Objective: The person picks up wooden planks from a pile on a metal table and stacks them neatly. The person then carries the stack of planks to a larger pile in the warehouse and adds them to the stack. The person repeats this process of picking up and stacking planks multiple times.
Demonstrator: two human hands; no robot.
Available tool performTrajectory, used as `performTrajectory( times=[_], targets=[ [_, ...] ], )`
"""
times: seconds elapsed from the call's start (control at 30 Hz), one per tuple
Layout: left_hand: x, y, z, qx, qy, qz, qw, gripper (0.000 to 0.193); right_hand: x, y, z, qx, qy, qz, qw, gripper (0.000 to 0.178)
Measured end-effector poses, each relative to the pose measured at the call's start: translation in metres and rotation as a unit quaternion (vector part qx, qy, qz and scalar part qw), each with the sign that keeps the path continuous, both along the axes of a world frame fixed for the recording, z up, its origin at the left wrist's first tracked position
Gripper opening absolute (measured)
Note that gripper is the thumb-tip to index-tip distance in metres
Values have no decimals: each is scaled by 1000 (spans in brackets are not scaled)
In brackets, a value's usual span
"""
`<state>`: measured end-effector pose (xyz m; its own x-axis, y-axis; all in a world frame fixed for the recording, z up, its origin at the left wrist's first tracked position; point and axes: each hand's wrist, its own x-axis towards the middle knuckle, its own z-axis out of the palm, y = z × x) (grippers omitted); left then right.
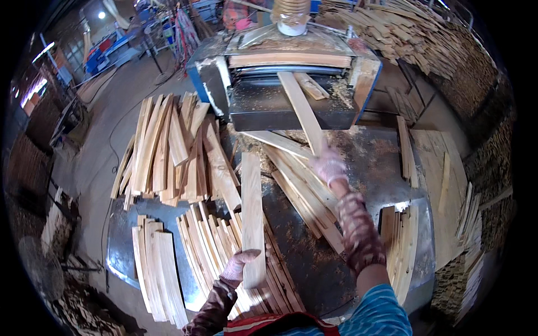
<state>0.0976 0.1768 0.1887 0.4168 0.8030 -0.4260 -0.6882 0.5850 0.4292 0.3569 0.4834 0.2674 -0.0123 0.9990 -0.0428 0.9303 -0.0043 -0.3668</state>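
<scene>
My gloved left hand point(241, 265) is closed on the lower part of a pale wooden board point(253, 207), which points away from me above the stacked slats. Reaching forward, my gloved right hand point(329, 166) grips the near end of a second board point(301, 106). That board's far end lies on the bed of a planer point(258, 115), just before its rollers. A short wood offcut point(311, 85) rests on the bed beside it, among shavings. Under my right hand several long slats point(297, 179) lie slantwise on the dark metal table point(358, 151).
A large heap of slats point(162, 148) fills the table's far left. Nearer stand more stacks: one at left point(159, 269), one at right point(400, 246). A hose point(292, 14) rises from the planer. Piled timber point(414, 39) lies at the back right, and a cable point(112, 143) crosses the floor.
</scene>
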Motion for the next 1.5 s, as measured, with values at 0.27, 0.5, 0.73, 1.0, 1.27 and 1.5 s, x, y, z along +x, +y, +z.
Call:
performTrajectory(
  times=[0.27, 0.5, 0.73, 1.0, 1.27, 1.5],
  targets=[
    [20, -11, -13, 29, 228, 54, 972, 41, -60, -270, -59, -58, 473, 36, 879, 77],
    [-4, -54, -22, -26, 309, 49, 949, 72, -116, -368, -45, -196, 455, 183, 849, 70],
    [-61, -158, -7, 22, 323, 192, 926, 59, -97, -372, -54, -339, 328, 257, 843, 73],
    [-140, -314, -46, -23, 539, 268, 798, 60, -70, -353, -93, -411, 272, 253, 832, 71],
    [-198, -328, -96, -319, 742, 185, 560, 62, -30, -274, -83, -287, 329, 291, 852, 52],
    [-173, -276, -79, -260, 884, 134, 364, 70, 49, -127, -30, 142, 178, -27, 973, 69]
  ],
)
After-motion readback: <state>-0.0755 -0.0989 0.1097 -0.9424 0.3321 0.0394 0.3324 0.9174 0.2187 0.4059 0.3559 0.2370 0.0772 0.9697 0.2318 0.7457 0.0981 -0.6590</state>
